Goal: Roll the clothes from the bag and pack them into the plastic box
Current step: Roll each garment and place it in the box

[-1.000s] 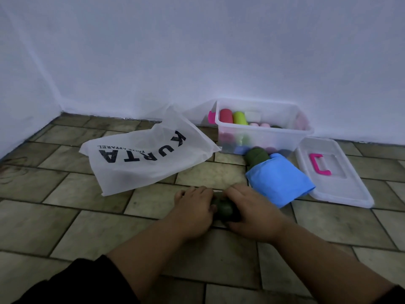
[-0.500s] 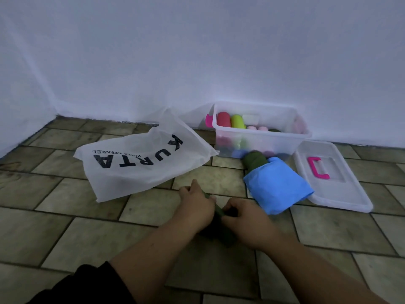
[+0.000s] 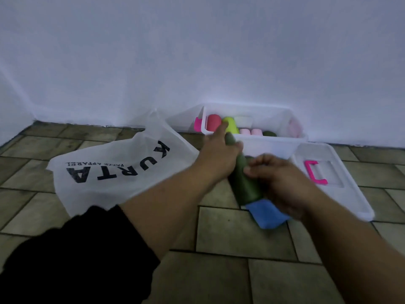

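Note:
A dark green rolled cloth is lifted off the floor, held between both hands. My left hand grips its upper end, close to the front rim of the clear plastic box. My right hand holds its lower part. Inside the box lie several rolled clothes: a red one, a yellow-green one, pink ones and a dark green one. The white bag printed KURTA lies flat at the left. A blue folded cloth lies on the floor below my right hand.
The box's clear lid with a pink handle lies on the tiled floor right of the box. A white wall runs behind the box and along the left. Bare floor tiles spread in front.
Both hands lifted the green roll off the floor and carried it forward toward the box. The view moved closer to the box.

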Motion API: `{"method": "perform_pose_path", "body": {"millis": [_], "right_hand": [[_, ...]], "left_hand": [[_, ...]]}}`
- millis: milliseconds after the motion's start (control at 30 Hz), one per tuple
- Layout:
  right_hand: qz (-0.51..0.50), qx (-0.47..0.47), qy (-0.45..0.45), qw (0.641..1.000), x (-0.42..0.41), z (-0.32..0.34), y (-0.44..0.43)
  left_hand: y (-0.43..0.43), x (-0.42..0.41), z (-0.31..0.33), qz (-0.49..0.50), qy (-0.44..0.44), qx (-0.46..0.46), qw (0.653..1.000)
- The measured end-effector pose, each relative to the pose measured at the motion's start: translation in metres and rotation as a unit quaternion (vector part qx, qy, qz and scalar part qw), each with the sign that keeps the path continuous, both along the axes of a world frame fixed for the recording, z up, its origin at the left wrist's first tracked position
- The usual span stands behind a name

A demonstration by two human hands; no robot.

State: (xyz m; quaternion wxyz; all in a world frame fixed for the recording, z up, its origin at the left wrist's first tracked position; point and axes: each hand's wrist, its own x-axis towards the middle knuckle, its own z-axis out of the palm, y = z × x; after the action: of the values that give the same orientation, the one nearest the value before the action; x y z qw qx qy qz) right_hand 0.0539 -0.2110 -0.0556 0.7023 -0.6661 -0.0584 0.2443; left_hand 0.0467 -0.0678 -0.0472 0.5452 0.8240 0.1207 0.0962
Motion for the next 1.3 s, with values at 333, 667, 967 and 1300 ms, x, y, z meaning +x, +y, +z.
{"method": "perform_pose_path", "body": {"millis": [333,667,967,1300], "right_hand": [[-0.119,-0.241,-0.103,0.958,0.152,0.044,0.017],[0.112,-0.629,-0.239,0.732,0.180,0.012,0.073],[-0.095,-0.438,-0.349,0.823,0.163,0.020,0.030],[0.029,-0.612,-0.152,0.776,0.080,-0.028,-0.070]], "left_hand": [[0.027,0.097,-0.005,-0.026,0.180,0.366,0.913],[0.034,0.101,-0.017,-0.052,0.157,0.383,0.909],[0.033,0.098,-0.014,-0.053,0.161,0.381,0.909],[0.025,0.001,-0.039,-0.116,-0.020,0.401,0.909]]}}
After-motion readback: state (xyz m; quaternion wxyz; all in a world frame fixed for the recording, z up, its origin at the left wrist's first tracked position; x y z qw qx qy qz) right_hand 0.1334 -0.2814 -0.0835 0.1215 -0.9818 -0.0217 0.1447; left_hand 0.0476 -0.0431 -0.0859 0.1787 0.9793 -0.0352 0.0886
